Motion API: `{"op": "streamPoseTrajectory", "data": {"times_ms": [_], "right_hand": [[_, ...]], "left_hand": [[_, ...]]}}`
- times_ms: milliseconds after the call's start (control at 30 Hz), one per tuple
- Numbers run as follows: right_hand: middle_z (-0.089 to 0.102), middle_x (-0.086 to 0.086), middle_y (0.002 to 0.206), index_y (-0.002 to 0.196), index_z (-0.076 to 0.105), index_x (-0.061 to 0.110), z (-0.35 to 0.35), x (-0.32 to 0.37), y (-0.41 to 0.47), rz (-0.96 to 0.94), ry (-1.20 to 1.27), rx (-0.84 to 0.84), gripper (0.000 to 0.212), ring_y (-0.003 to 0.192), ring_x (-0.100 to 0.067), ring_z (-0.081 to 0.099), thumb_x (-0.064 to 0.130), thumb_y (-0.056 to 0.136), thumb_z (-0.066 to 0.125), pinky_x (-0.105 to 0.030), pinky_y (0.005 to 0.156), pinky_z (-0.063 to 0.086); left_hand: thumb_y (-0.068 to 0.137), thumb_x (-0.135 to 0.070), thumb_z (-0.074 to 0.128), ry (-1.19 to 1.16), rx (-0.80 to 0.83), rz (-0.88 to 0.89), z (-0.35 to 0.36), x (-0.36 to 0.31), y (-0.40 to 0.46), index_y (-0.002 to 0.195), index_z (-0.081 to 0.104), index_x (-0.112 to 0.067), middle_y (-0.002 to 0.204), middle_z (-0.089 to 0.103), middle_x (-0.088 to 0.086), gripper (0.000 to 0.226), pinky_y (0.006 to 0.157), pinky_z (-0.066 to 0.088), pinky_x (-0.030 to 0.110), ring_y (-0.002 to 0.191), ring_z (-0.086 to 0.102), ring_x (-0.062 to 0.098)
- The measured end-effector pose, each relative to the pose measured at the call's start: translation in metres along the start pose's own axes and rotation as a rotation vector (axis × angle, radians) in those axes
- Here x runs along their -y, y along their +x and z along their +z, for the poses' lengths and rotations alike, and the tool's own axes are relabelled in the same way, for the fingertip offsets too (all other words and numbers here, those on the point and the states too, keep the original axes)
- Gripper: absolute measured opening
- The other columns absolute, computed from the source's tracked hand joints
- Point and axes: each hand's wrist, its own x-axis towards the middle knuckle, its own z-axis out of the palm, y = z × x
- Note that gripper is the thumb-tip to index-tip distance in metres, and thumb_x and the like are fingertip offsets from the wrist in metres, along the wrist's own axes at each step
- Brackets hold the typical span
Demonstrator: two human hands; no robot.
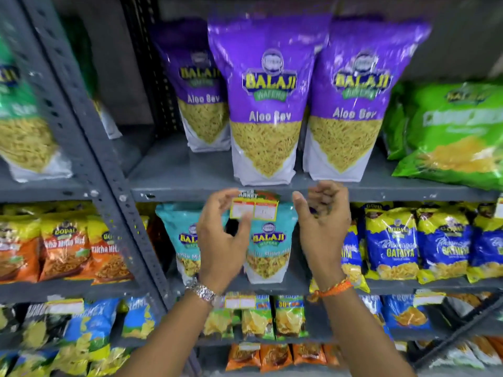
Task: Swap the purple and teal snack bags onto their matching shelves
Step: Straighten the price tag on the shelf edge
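Observation:
Three purple Aloo Sev bags stand upright on the upper shelf (168, 180): the front one (265, 104), one at its right (353, 110) and one behind at the left (198, 88). On the shelf below stand two teal bags, one (268, 248) between my hands and one (177, 235) partly hidden by my left hand. My left hand (220, 240) and my right hand (324, 227) are raised in front of the upper shelf's edge, fingers curled and apart. Neither hand holds a bag.
Green bags (449, 131) lie at the upper right. Blue and yellow Gathiya bags (392, 246) fill the middle shelf's right, orange bags (65, 248) its left. A grey slotted upright (89, 148) divides the racks. A yellow price tag (253, 208) hangs on the shelf edge. Lower shelves hold several small packets.

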Motion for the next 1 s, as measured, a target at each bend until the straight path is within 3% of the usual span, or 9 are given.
{"op": "streamPoseTrajectory", "data": {"times_ms": [133, 233, 300, 400, 567, 633, 733, 833, 1000], "right_hand": [[0.055, 0.007, 0.12, 0.13, 0.047, 0.016, 0.022, 0.025, 0.046, 0.008, -0.075, 0.226, 0.052, 0.109, -0.009, 0.055, 0.019, 0.087, 0.074, -0.025, 0.101, 0.044], [0.053, 0.0, 0.132, 0.13, 0.047, 0.025, 0.035, 0.026, 0.066, 0.013, -0.159, 0.354, 0.054, 0.123, -0.013, 0.05, 0.032, 0.083, 0.071, -0.038, 0.111, 0.041], [0.058, -0.002, 0.129, 0.12, 0.05, 0.032, 0.041, 0.025, 0.073, -0.021, -0.2, 0.379, 0.046, 0.123, -0.018, 0.055, 0.042, 0.077, 0.066, -0.047, 0.111, 0.043], [0.062, -0.008, 0.127, 0.119, 0.054, 0.026, 0.047, 0.018, 0.082, -0.007, -0.204, 0.373, 0.048, 0.122, -0.023, 0.058, 0.049, 0.077, 0.06, -0.052, 0.108, 0.045], [0.067, -0.007, 0.114, 0.111, 0.057, 0.024, 0.054, 0.017, 0.083, 0.023, -0.172, 0.333, 0.031, 0.11, -0.026, 0.063, 0.038, 0.084, 0.061, -0.054, 0.101, 0.049], [0.068, -0.002, 0.111, 0.108, 0.057, 0.031, 0.058, 0.019, 0.082, 0.026, -0.142, 0.329, 0.022, 0.109, -0.024, 0.064, 0.03, 0.087, 0.066, -0.045, 0.101, 0.051], [0.068, -0.003, 0.118, 0.122, 0.054, 0.021, 0.071, 0.022, 0.081, 0.057, -0.139, 0.386, 0.036, 0.114, -0.021, 0.063, 0.024, 0.089, 0.069, -0.042, 0.103, 0.05], [0.068, -0.008, 0.124, 0.13, 0.049, 0.014, 0.091, 0.025, 0.078, 0.09, -0.113, 0.442, 0.057, 0.117, -0.023, 0.064, 0.037, 0.083, 0.072, -0.05, 0.103, 0.052], [0.069, -0.01, 0.122, 0.125, 0.052, 0.01, 0.129, 0.034, 0.069, 0.1, -0.114, 0.48, 0.049, 0.114, -0.024, 0.065, 0.026, 0.086, 0.076, -0.049, 0.101, 0.053]], "left_hand": [[0.087, -0.017, 0.078, 0.033, 0.071, -0.1, 0.002, -0.011, 0.072, 0.145, 0.041, -0.014, 0.142, 0.044, -0.007, 0.069, 0.115, 0.036, 0.028, 0.136, 0.045, 0.011], [0.086, -0.033, 0.078, 0.003, 0.236, -0.238, 0.008, -0.017, 0.104, 0.156, 0.023, -0.014, 0.144, 0.029, -0.011, 0.092, 0.121, 0.031, 0.036, 0.141, 0.031, 0.009], [0.089, -0.034, 0.076, -0.023, 0.301, -0.263, 0.011, -0.017, 0.112, 0.155, 0.023, -0.017, 0.151, 0.035, -0.011, 0.086, 0.122, 0.033, 0.04, 0.144, 0.034, 0.01], [0.078, -0.048, 0.073, -0.041, 0.266, -0.226, 0.014, -0.016, 0.115, 0.143, 0.039, -0.021, 0.151, 0.052, 0.002, 0.078, 0.119, 0.04, 0.05, 0.142, 0.049, 0.019], [0.076, -0.045, 0.072, -0.099, 0.223, -0.21, 0.019, -0.016, 0.115, 0.132, 0.045, -0.031, 0.141, 0.061, 0.003, 0.063, 0.114, 0.046, 0.053, 0.133, 0.058, 0.024], [0.077, -0.047, 0.071, -0.094, 0.204, -0.21, 0.014, -0.015, 0.115, 0.133, 0.049, -0.029, 0.138, 0.064, -0.002, 0.062, 0.112, 0.048, 0.052, 0.129, 0.061, 0.02], [0.075, -0.055, 0.071, -0.076, 0.184, -0.218, -0.001, -0.01, 0.121, 0.136, 0.051, -0.03, 0.136, 0.068, -0.007, 0.068, 0.111, 0.05, 0.051, 0.127, 0.064, 0.016], [0.083, -0.039, 0.075, -0.052, 0.132, -0.215, -0.02, -0.006, 0.129, 0.139, 0.052, -0.024, 0.134, 0.069, -0.003, 0.061, 0.109, 0.052, 0.05, 0.123, 0.066, 0.017], [0.075, -0.041, 0.074, -0.071, 0.068, -0.261, -0.052, 0.005, 0.143, 0.133, 0.055, -0.022, 0.122, 0.073, 0.001, 0.064, 0.106, 0.054, 0.052, 0.111, 0.07, 0.019]]}}
